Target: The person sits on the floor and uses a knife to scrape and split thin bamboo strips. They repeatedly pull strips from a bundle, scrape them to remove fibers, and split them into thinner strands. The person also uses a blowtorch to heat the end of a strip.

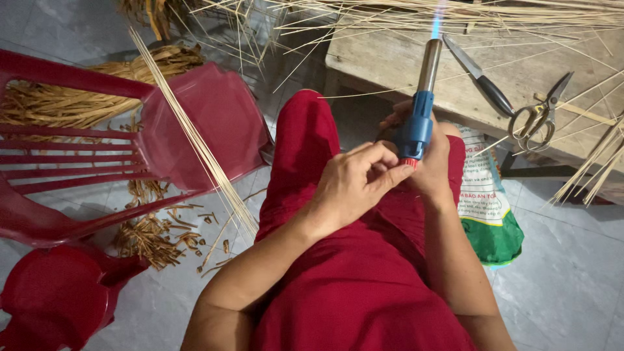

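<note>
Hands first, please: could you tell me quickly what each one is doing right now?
Left hand: fingers pinched on the red knob at the base of the lit blue torch.
Right hand: closed around the torch body.

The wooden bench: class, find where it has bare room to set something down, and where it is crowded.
The wooden bench is bare along its left part, between its left edge and the knife. To the right it is crowded: the scissors and loose straw sticks lie there, with straw bundles along the back edge. The lit torch, held by both hands, points over that bare part.
</note>
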